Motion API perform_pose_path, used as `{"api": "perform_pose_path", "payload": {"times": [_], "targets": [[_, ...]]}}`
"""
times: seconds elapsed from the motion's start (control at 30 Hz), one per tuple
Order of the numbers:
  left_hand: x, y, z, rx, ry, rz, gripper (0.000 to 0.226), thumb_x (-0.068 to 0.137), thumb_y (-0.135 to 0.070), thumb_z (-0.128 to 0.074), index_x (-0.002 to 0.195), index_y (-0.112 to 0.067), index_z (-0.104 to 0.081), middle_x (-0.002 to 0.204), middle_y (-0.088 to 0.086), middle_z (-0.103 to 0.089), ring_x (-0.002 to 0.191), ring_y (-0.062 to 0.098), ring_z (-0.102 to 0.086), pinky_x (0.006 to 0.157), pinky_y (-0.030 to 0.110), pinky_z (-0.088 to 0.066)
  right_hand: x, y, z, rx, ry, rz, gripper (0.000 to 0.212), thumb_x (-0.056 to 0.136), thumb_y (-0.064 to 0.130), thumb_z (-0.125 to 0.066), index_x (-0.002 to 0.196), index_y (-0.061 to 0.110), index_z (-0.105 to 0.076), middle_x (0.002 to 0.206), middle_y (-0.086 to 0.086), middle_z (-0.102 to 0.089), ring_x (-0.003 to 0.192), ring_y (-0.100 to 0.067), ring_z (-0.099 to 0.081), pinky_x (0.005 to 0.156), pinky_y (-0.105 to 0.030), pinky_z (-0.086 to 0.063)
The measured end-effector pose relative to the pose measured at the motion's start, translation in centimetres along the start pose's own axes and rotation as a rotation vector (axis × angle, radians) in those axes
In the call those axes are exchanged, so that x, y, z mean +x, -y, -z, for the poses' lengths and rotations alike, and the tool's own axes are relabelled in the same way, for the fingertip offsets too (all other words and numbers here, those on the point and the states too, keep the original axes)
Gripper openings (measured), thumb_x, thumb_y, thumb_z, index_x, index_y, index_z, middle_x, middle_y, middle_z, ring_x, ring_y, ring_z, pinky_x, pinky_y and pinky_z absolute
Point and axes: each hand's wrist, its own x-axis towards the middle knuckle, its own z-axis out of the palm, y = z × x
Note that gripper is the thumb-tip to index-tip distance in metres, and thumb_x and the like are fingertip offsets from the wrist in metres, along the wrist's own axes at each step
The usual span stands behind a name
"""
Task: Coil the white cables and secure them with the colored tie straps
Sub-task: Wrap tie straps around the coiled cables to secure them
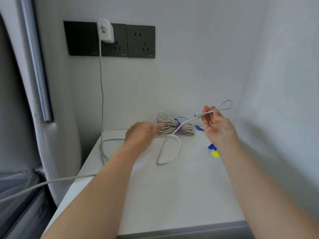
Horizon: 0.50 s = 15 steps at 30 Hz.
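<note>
right hand (217, 125): raised above the table, palm turned up and toward the camera; thumb and forefinger pinch the loose white cable (170, 150) just behind its connector (196, 115).
cable at right fingers: a short loop (226, 105) stands out past the fingertips to the right; the connector points left, clear of the fingers.
cable run: from the pinch it drops left and down to the white table (172, 195), forms one open loop on the surface, then passes under the left hand toward the table's left edge.
left hand (141, 134): back of hand up, low over the table, fingers stretched toward the bundled cable (174, 126); blurred, so whether the fingertips touch the bundle or grip anything cannot be told.
bundled cable: coiled, lying at the back of the table against the wall, cinched at its middle by a purple strap (178, 126).
blue strap (199, 128): on the table just right of the bundle, partly behind the right hand.
spare straps: a blue one (211, 146) and a yellow one (215, 154) lie beside the right wrist, touching each other.
charger (106, 30): white, plugged into the dark wall sockets (140, 41); its cable hangs down to the table's left side.
</note>
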Motion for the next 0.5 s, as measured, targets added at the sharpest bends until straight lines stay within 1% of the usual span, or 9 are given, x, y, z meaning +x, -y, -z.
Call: {"api": "perform_pose_path", "payload": {"times": [0.03,0.1,0.2,0.27,0.33,0.37,0.43,0.47,0.5], "targets": [[0.2,0.3,0.3,0.039,-0.070,0.049,0.049,0.090,-0.055,-0.036,0.072,-0.016,-0.060,0.095,0.006,-0.069,0.089,0.026,-0.061,0.072,0.031,-0.045,0.2,0.2,0.2,0.003,-0.026,0.013,0.024,0.100,0.006,-0.036,0.085,0.004,-0.054,0.060,-0.006,-0.070,0.054,-0.012,-0.069,0.057,-0.022,-0.057],[0.4,0.9,0.8,0.139,-0.219,0.155,0.045,0.094,-0.051,-0.039,0.071,-0.015,-0.057,0.085,0.007,-0.066,0.084,0.029,-0.059,0.068,0.030,-0.040,0.4,0.6,0.6,-0.007,-0.076,0.032,0.022,0.100,0.007,-0.039,0.085,0.005,-0.055,0.066,-0.007,-0.069,0.055,-0.012,-0.068,0.055,-0.021,-0.056],[0.3,1.7,1.3,0.196,-0.363,0.245,0.036,0.095,-0.043,-0.043,0.077,-0.015,-0.057,0.080,0.006,-0.063,0.075,0.029,-0.054,0.065,0.030,-0.035,0.5,1.0,0.7,-0.010,-0.144,0.044,0.018,0.098,0.008,-0.044,0.084,0.005,-0.055,0.081,-0.007,-0.060,0.070,-0.013,-0.062,0.056,-0.021,-0.056],[0.5,2.2,1.2,0.276,-0.318,0.263,0.027,0.096,-0.035,-0.046,0.083,-0.014,-0.059,0.084,0.005,-0.063,0.077,0.028,-0.054,0.065,0.030,-0.036,0.5,1.1,0.6,-0.007,-0.166,0.053,0.017,0.097,0.007,-0.046,0.083,0.004,-0.055,0.081,-0.007,-0.058,0.072,-0.013,-0.059,0.056,-0.021,-0.056],[0.5,2.3,0.9,0.384,-0.214,0.270,0.013,0.093,-0.021,-0.050,0.091,-0.015,-0.062,0.095,0.006,-0.065,0.089,0.028,-0.058,0.067,0.030,-0.038,0.5,1.0,0.6,-0.026,-0.170,0.066,0.016,0.097,0.006,-0.047,0.083,0.004,-0.055,0.082,-0.008,-0.059,0.072,-0.013,-0.060,0.058,-0.021,-0.057],[0.5,2.3,0.7,0.443,-0.176,0.250,0.013,0.091,-0.014,-0.051,0.096,-0.016,-0.063,0.101,0.006,-0.065,0.097,0.027,-0.057,0.072,0.031,-0.039,0.5,0.9,0.6,-0.040,-0.173,0.072,0.016,0.097,0.006,-0.047,0.083,0.003,-0.055,0.082,-0.008,-0.060,0.073,-0.014,-0.060,0.063,-0.022,-0.057],[0.6,1.9,0.3,0.509,-0.156,0.135,0.026,0.089,-0.006,-0.050,0.108,-0.019,-0.063,0.112,0.004,-0.061,0.110,0.026,-0.049,0.084,0.033,-0.039,0.6,0.7,0.7,-0.065,-0.173,0.085,0.016,0.097,0.004,-0.046,0.083,0.003,-0.055,0.083,-0.009,-0.060,0.074,-0.014,-0.061,0.072,-0.025,-0.057],[0.7,1.6,0.1,0.472,-0.193,0.045,0.032,0.088,-0.004,-0.048,0.113,-0.018,-0.062,0.116,0.004,-0.059,0.114,0.026,-0.045,0.088,0.033,-0.038,0.6,0.6,0.6,-0.075,-0.172,0.090,0.016,0.096,0.003,-0.046,0.083,0.003,-0.055,0.083,-0.010,-0.060,0.074,-0.015,-0.062,0.070,-0.025,-0.058],[0.6,1.1,0.0,0.365,-0.254,-0.053,0.037,0.086,-0.001,-0.046,0.114,-0.017,-0.063,0.117,0.004,-0.060,0.115,0.026,-0.044,0.091,0.032,-0.037,0.6,0.6,0.7,-0.081,-0.171,0.094,0.016,0.096,0.002,-0.047,0.082,0.002,-0.055,0.083,-0.011,-0.061,0.073,-0.015,-0.062,0.065,-0.024,-0.058]]}}
